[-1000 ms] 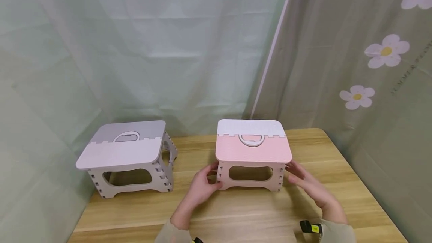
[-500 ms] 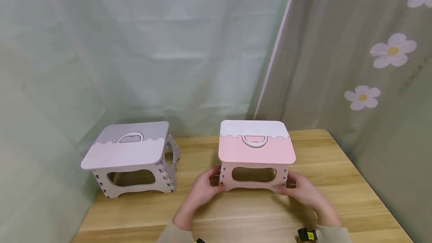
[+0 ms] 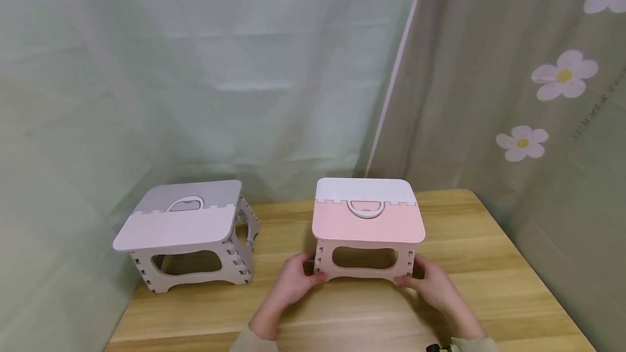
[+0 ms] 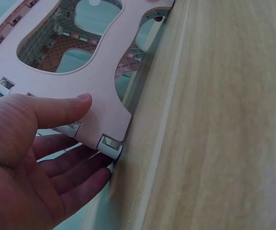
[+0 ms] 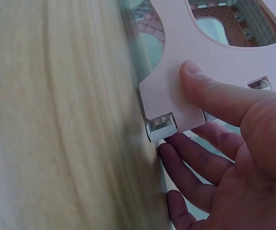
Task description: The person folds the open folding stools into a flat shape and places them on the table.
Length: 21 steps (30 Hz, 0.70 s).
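Wood-grain surface (image 3: 513, 287) is leaving bare room at front and right, tighter at its back edge. Grey-and-lilac plastic folding stool (image 3: 171, 232) is standing unfolded at left. Pink-and-white plastic folding stool (image 3: 369, 227) is standing unfolded right of it, well apart. Setup's looking done on both; only letting go seems left. Left hand (image 3: 295, 280) and right hand (image 3: 434, 286) are pinching the pink one's lower front corners, thumbs in front, fingers (image 4: 85, 191) at the sides.

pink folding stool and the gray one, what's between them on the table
In the head view, the left hand, holding the pink folding stool, then bare wood tabletop across to the gray folding stool.
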### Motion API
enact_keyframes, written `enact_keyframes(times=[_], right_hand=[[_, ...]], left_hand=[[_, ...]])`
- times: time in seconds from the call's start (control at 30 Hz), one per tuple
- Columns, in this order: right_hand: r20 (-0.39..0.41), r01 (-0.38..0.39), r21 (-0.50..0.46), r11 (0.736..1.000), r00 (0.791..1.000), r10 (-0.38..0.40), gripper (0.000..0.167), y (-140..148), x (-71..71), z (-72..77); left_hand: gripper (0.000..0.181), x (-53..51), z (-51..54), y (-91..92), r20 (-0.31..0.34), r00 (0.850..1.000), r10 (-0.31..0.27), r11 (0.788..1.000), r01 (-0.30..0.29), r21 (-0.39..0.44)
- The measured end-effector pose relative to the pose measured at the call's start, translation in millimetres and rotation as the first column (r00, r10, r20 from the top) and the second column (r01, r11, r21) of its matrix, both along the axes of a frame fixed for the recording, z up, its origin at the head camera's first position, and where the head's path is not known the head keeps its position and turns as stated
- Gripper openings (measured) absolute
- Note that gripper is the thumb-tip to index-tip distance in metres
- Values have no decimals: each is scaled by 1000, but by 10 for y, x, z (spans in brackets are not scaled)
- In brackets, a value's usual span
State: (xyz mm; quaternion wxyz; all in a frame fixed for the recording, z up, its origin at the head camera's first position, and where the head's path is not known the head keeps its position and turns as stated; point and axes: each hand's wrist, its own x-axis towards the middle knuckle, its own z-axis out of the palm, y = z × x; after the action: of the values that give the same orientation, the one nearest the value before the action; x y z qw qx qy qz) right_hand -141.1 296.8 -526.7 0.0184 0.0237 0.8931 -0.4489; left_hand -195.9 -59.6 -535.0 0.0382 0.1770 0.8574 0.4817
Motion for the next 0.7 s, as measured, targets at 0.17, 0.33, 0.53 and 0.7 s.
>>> enact_keyframes(times=[0.17, 0.33, 0.53, 0.7], right_hand=[[0, 4, -23, 1000, 1000, -4, 68, 9, -6, -20], [-10, -6, -33, 999, 1000, 5, 69, 24, -5, -33], [-9, -38, -55, 998, 999, 37, 63, 41, -17, -59], [-15, -33, -30, 999, 999, 33, 61, 60, -22, -74]], left_hand=[[57, -17, -15, -13, 12, 1000, -12, 1000, 13, -17], [60, -23, -18, -16, 19, 1000, -8, 1000, 9, -29], [65, 3, 5, -5, 78, 997, 3, 999, 0, -36], [65, 4, 24, 19, 91, 996, 0, 999, 4, -49]])
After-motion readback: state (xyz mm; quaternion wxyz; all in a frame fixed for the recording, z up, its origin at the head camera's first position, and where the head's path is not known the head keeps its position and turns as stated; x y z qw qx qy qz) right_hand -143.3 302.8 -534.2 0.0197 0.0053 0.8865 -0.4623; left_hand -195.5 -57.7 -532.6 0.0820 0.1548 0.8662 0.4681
